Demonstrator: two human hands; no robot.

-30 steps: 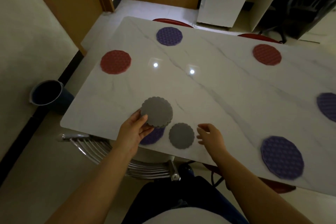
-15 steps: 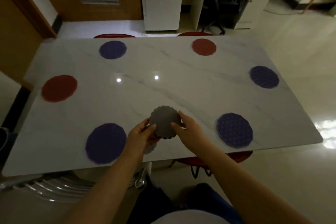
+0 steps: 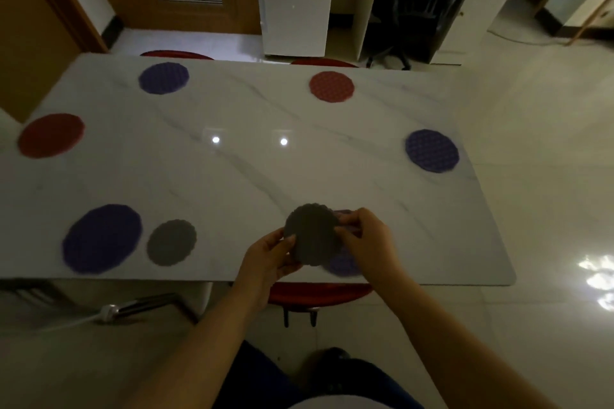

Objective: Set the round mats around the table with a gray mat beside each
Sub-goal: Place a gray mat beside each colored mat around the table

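Note:
Both hands hold a stack of gray scalloped mats [image 3: 312, 234] above the near edge of the white marble table [image 3: 232, 176]. My left hand [image 3: 269, 257] grips its left rim and my right hand [image 3: 367, 242] pinches its right rim. Under the stack lies a purple round mat [image 3: 344, 264], mostly hidden. One gray mat [image 3: 171, 242] lies flat beside a purple round mat [image 3: 102, 237] at the near left. Other round mats lie around the table: red [image 3: 50, 135], purple [image 3: 163, 77], red [image 3: 331, 86], purple [image 3: 432, 150].
Red stools [image 3: 319, 294] stand under the near edge and behind the far edge. A metal chair frame [image 3: 139, 307] is at the lower left. A white fridge [image 3: 295, 0], a black office chair [image 3: 418, 10] and a wooden door stand beyond the table.
I have shifted right along the table with the gray stack, leaving one gray mat beside the near-left purple mat. The stack now hovers over the near-right purple mat, with both hands on it.

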